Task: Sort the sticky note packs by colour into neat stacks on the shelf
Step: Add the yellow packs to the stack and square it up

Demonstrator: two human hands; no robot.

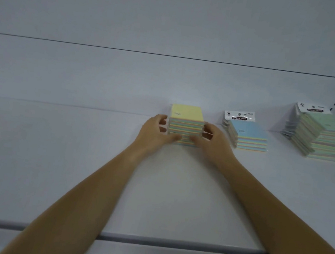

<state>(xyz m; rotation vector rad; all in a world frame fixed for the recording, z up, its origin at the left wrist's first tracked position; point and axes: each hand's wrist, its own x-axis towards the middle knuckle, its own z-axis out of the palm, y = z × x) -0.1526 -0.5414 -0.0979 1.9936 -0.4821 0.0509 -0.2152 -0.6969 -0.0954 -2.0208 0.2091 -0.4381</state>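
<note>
Fingers [162, 117] of both hands curl round the yellow stack [186, 116]: left hand [155, 132] on its left side, right hand [213, 140] on its right, thumbs across the front, hiding the lowest packs. It sits mid-shelf [71, 167]. Blue stack [248, 135] stands near, to the right. Green stack [327, 135] stands farther right, blurred and cut off by the frame edge.

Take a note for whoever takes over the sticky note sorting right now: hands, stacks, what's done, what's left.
Hands: left hand and right hand both grip the sides of the yellow-topped stack.
Stacks: it, the blue-topped stack and the green-topped stack stand apart in a row on the shelf.
Done: three colour stacks formed; no loose packs in view.
Left: probably square the yellow one and let go; the green one's edges look uneven.
</note>
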